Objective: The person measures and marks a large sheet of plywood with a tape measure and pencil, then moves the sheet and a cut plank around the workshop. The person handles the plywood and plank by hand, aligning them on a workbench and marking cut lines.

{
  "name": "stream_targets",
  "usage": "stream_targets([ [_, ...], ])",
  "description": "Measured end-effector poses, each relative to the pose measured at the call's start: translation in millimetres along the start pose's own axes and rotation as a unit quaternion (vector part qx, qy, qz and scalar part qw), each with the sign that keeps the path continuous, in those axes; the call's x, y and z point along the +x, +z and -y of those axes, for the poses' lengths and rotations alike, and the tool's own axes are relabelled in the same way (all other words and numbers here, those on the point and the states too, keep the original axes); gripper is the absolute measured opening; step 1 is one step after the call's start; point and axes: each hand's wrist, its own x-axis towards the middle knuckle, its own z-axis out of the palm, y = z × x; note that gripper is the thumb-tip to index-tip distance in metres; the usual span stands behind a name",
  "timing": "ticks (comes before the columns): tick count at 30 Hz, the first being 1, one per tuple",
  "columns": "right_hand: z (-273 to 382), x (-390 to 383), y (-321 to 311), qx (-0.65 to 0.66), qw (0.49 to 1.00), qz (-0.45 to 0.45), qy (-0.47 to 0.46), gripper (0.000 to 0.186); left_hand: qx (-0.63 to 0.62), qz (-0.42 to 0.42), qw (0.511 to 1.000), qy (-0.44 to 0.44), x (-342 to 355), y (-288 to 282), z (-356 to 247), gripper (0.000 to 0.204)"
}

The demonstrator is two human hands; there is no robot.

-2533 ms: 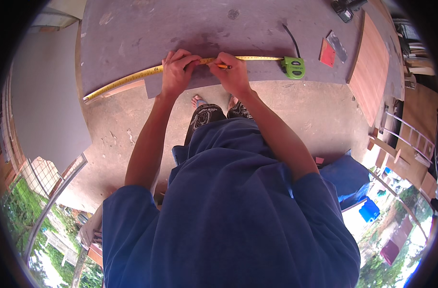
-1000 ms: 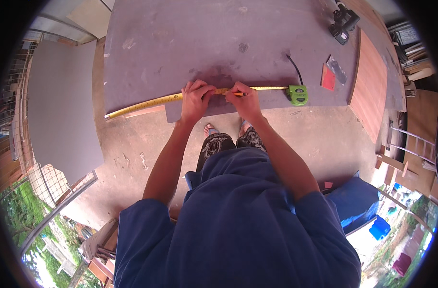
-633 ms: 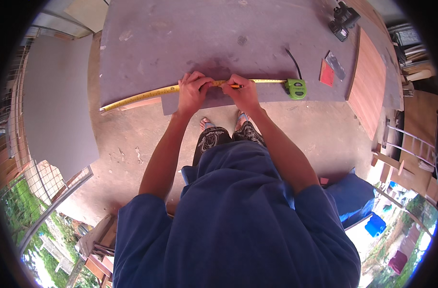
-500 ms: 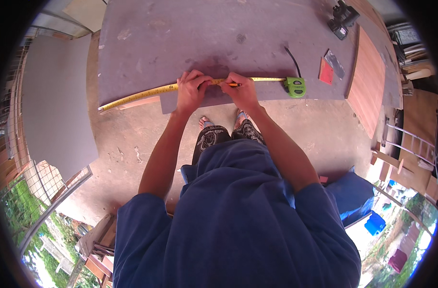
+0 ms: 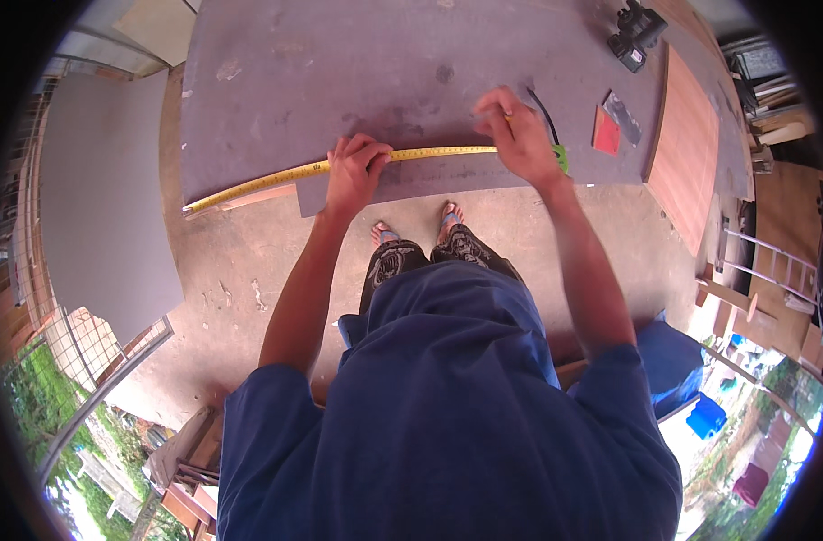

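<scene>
My left hand [image 5: 353, 176] pinches the extended yellow tape measure [image 5: 438, 152], which runs along the near edge of the dark board surface [image 5: 321, 72] over a narrow dark panel [image 5: 384, 189]. My right hand [image 5: 519, 140] is raised to the right, slightly blurred, with its fingers closed around a mostly hidden yellow pencil [image 5: 510, 121]. Just behind it is the green tape case [image 5: 561, 160], largely covered by my hand, with a black strap [image 5: 540, 108] beside it.
A black power tool [image 5: 637, 36], red and grey scraps [image 5: 607, 131] and a light wooden panel [image 5: 677, 135] lie on the right. A grey sheet [image 5: 105, 198] stands at left, a metal ladder [image 5: 770, 261] at right, and blue tarp [image 5: 668, 365] lies at lower right on concrete [image 5: 222, 270].
My right hand has moved up and right from beside my left hand to in front of the tape case, still with the pencil. My left hand remains on the tape.
</scene>
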Motion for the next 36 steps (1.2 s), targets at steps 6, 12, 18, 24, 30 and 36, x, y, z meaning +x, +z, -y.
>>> stream_targets([
  [6, -31, -66, -81, -0.468, 0.875, 0.127, 0.009, 0.081, 0.113, 0.042, 0.993, 0.001, 15, -13, -11, 0.009],
  [12, -86, -66, -93, -0.340, 0.926, 0.150, 0.073, 0.091, 0.163, 0.101, 0.980, 0.042, 78, -49, -26, 0.020],
  [18, -82, -45, -140, -0.272, 0.957, 0.101, 0.014, 0.053, 0.241, 0.178, 0.953, 0.053, 92, -91, -78, 0.018],
  [24, -74, -24, -229, -0.278, 0.946, 0.165, 0.010, 0.027, 0.209, 0.315, 0.922, -0.081, 72, -127, -153, 0.027],
  [30, -85, 5, -289, -0.274, 0.921, 0.275, -0.031, 0.031, 0.157, 0.372, 0.906, -0.130, 73, -136, -206, 0.022],
  [36, -92, 24, -282, -0.204, 0.941, 0.249, -0.107, 0.036, 0.143, 0.307, 0.935, -0.105, 108, -80, -273, 0.014],
])
